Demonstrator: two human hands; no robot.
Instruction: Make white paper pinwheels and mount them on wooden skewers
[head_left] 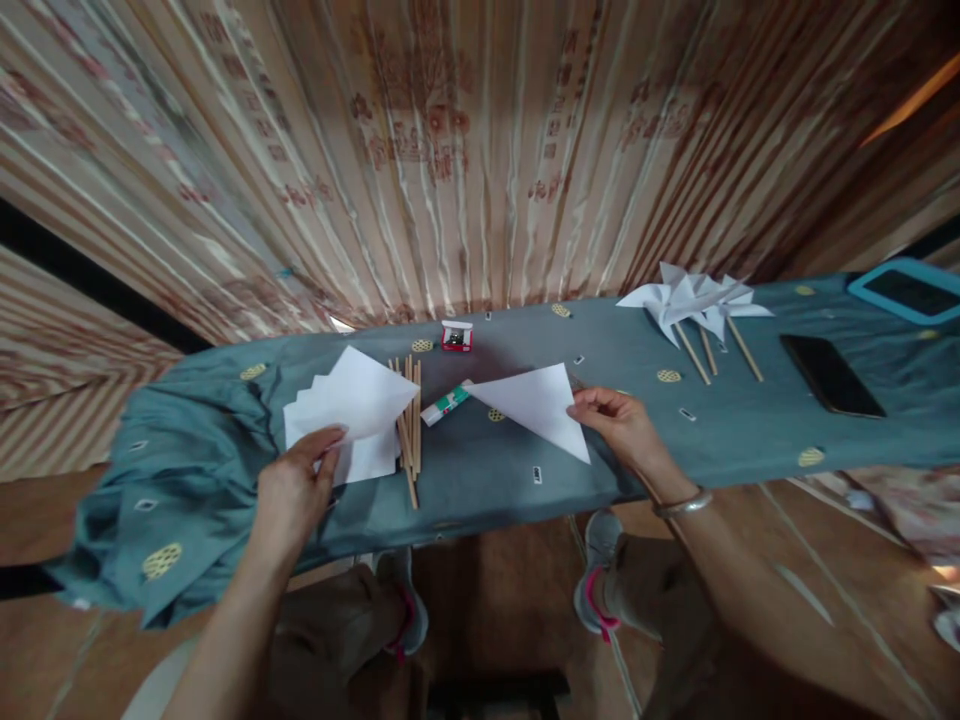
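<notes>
My right hand [622, 425] pinches the right edge of a white paper folded into a triangle [538, 403], which lies on the blue-grey cloth of the table [480, 480]. My left hand [296, 485] grips the near corner of the top sheet of a stack of white square papers [352, 410], lifting it a little. A bundle of wooden sticks [409, 420] lies just right of the stack. A green and white glue stick [446, 404] lies between the sticks and the triangle.
Finished white paper pinwheels on sticks [697, 305] lie at the back right. A black phone [831, 375] and a blue-cased tablet [907, 290] lie at the far right. A small red and white box [457, 337] stands near the back edge. A patterned curtain hangs behind.
</notes>
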